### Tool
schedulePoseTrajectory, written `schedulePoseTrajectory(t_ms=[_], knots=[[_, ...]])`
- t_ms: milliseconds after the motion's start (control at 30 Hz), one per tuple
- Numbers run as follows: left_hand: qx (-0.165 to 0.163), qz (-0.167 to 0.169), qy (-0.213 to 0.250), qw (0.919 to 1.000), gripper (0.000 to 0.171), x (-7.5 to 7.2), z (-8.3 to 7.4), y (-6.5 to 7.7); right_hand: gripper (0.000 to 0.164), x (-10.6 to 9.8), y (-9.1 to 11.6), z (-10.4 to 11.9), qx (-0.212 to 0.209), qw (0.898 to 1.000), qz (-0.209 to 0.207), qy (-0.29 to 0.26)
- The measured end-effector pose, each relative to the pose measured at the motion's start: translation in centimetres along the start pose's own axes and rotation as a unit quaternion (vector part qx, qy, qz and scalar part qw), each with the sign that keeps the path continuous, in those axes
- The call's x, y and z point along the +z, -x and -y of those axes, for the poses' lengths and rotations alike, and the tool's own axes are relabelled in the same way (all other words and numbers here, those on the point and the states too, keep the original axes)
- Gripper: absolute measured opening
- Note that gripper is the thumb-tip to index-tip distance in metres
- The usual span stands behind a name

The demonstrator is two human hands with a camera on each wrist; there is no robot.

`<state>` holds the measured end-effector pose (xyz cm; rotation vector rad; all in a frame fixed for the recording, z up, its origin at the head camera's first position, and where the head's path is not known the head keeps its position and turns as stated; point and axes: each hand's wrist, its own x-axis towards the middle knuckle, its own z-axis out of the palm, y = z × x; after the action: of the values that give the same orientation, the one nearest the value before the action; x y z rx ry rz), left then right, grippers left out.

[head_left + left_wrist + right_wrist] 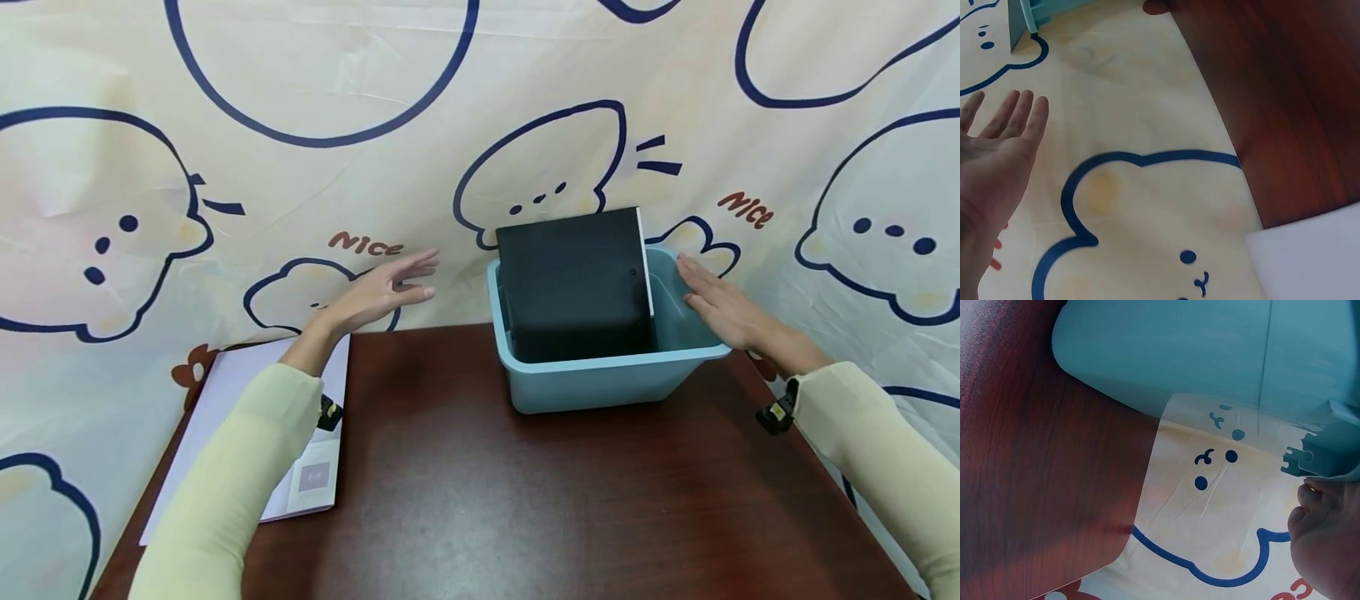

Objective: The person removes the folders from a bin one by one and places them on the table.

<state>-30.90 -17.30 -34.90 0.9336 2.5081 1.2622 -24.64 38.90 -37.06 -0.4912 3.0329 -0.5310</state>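
Observation:
A light blue plastic bin [592, 385] stands at the back of the table. A black rectangular slab with a white edge [577, 283] leans inside it and sticks up above the rim; its exact kind is unclear. My right hand [723, 307] is at the bin's right rim with its fingers fairly straight; in the right wrist view the hand [1329, 540] is partly cut off beside the rim. My left hand [378, 292] hovers left of the bin, apart from it, fingers extended and nothing held. The left wrist view shows its palm and spread fingers.
A pale flat book or pad [315, 450] with a small printed square lies on the left of the dark brown table [480, 508], partly under my left sleeve. A cream cloth with cartoon drawings [420, 183] hangs directly behind the table and along its sides.

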Motion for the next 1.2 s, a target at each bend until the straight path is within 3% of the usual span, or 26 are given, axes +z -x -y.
schedulePoseTrajectory(t_ms=[400, 733, 1200], knots=[[-0.015, 0.001, 0.03, 0.9994, 0.073, 1.3, -1.4, -2.7, 0.065, -0.1, 0.1, 0.2, -0.002, 1.0, 0.0, 0.0], [-0.005, -0.002, 0.04, 0.9992, 0.075, 2.6, -1.7, -4.9, 0.065, 0.1, 0.2, 0.1, -0.009, 1.0, -0.01, 0.002], [-0.008, -0.015, 0.093, 0.9956, 0.076, 4.6, -2.1, -7.9, 0.065, 0.1, 0.1, 0.0, -0.005, 1.0, -0.006, 0.001]])
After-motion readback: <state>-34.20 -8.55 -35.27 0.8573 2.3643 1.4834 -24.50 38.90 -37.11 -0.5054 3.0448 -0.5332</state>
